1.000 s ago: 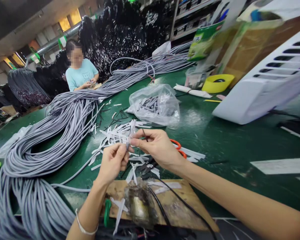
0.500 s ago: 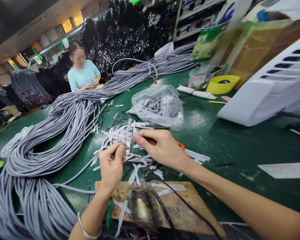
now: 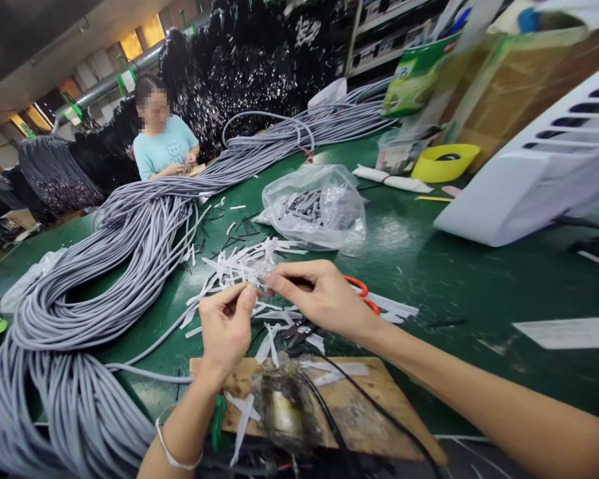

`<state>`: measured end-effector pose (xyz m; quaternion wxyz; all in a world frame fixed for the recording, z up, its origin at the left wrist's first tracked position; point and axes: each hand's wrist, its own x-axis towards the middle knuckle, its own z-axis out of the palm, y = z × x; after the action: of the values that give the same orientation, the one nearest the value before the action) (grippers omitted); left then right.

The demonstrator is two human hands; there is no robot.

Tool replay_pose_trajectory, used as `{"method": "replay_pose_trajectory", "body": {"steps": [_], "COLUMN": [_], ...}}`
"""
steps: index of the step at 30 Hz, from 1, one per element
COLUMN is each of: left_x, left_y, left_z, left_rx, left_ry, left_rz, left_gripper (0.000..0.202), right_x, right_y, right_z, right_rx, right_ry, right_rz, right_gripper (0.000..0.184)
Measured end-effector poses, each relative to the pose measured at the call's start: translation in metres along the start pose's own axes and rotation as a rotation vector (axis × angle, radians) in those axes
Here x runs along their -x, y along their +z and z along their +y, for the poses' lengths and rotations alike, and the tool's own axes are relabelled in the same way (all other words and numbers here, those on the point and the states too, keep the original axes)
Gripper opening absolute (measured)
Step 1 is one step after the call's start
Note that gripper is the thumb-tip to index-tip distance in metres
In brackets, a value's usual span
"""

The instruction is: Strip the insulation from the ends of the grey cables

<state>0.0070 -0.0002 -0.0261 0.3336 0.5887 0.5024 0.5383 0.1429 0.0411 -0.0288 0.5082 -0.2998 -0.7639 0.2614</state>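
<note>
Hands (image 3: 324, 296) pinch a small piece (image 3: 261, 284) between them.

And we're up on the person's head here, looking forward and down over the table (image 3: 454, 273), everything tipped aslant! The board (image 3: 359, 422) sits nearest, low in the frame, almost under us; just past it, the left hand (image 3: 225, 326) and right hand (image 3: 319, 293) show close, near mid-view. Now look deeper: the same wide sweep takes in the co-worker (image 3: 164, 150) well off, upper left, and even the ceiling (image 3: 40, 73)!
</note>
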Motion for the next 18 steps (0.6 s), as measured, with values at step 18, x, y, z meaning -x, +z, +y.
{"method": "replay_pose_trajectory", "body": {"steps": [18], "left_x": [-0.014], "left_y": [-0.002], "left_z": [-0.007], "left_rx": [0.270], "left_ry": [-0.191], "left_rz": [0.157], "left_gripper": [0.028], "right_x": [0.016], "right_y": [0.022], "right_z": [-0.015], "right_rx": [0.185], "right_ry": [-0.430], "right_rz": [0.108], "right_gripper": [0.032]}}
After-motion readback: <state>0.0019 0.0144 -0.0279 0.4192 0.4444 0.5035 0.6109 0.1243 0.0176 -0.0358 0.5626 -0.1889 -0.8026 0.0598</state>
